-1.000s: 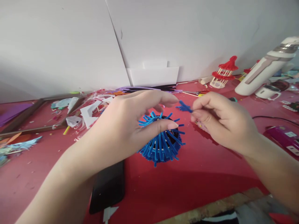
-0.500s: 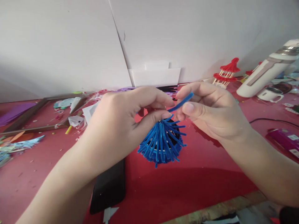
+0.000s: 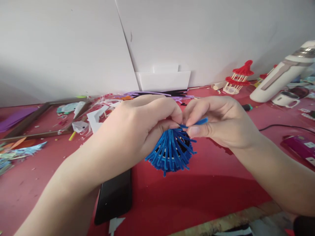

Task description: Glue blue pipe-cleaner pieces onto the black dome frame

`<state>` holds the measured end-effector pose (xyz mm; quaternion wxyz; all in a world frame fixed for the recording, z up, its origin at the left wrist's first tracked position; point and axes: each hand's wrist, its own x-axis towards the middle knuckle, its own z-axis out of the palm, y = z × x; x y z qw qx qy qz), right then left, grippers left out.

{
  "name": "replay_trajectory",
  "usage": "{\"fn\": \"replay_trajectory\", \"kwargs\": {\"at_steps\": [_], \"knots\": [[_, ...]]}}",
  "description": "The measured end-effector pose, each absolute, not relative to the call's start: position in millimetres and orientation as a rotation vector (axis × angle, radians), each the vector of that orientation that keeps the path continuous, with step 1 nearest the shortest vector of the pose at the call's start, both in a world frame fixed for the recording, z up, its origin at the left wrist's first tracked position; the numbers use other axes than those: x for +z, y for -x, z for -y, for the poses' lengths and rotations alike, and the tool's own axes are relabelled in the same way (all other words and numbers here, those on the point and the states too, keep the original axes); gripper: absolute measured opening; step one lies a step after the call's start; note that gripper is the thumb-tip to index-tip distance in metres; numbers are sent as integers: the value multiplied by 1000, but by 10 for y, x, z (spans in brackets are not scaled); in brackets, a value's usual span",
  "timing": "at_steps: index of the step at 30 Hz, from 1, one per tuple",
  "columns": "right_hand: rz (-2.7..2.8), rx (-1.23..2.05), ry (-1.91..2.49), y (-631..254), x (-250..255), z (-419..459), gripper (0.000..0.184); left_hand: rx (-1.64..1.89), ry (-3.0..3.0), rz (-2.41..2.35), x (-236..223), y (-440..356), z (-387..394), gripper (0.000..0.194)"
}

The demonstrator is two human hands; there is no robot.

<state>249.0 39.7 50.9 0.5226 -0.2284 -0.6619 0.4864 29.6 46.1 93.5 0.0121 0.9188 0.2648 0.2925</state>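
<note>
A dome made of several blue strips (image 3: 171, 150) stands on the red table (image 3: 197, 193) at the centre. My left hand (image 3: 145, 126) is closed, its fingers pinching the gathered tops of the strips at the dome's peak. My right hand (image 3: 216, 121) is closed on a single blue strip (image 3: 199, 122), held between thumb and fingers, with one end meeting the dome's top beside my left fingertips. The two hands touch above the dome.
A black phone (image 3: 114, 196) lies under my left forearm. Paper scraps (image 3: 93, 118) and a wooden frame (image 3: 36, 114) sit at the left. A small red pagoda model (image 3: 238, 78), a white bottle (image 3: 280, 77), a cup (image 3: 287, 96) and a purple box (image 3: 299, 147) are at the right.
My right hand brought the single blue strip from the right to the dome's top. My left hand closed over the strip tops, and the hands came together.
</note>
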Motion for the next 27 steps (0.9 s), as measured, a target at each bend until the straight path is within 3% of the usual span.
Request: {"fn": "replay_trajectory", "kwargs": {"at_steps": [4,12,17,21,27], "knots": [[1720,1152,552,-2604,569,-405,1,806,-2873,-852,942,-268,-474,24],[1737,901,694,-2694,623,-329,5,838,-2905,-841,969,-272,-506,11],[1749,324,780,-2657,361,-161,11,772,-2842,-1064,937,-262,-489,5],[2013,-288,616,-2688,166,-38,18,607,-2718,-1306,883,-240,-420,19],[2096,-413,627,-2675,79,22,17,560,-2688,-1412,831,-248,-348,34]]}}
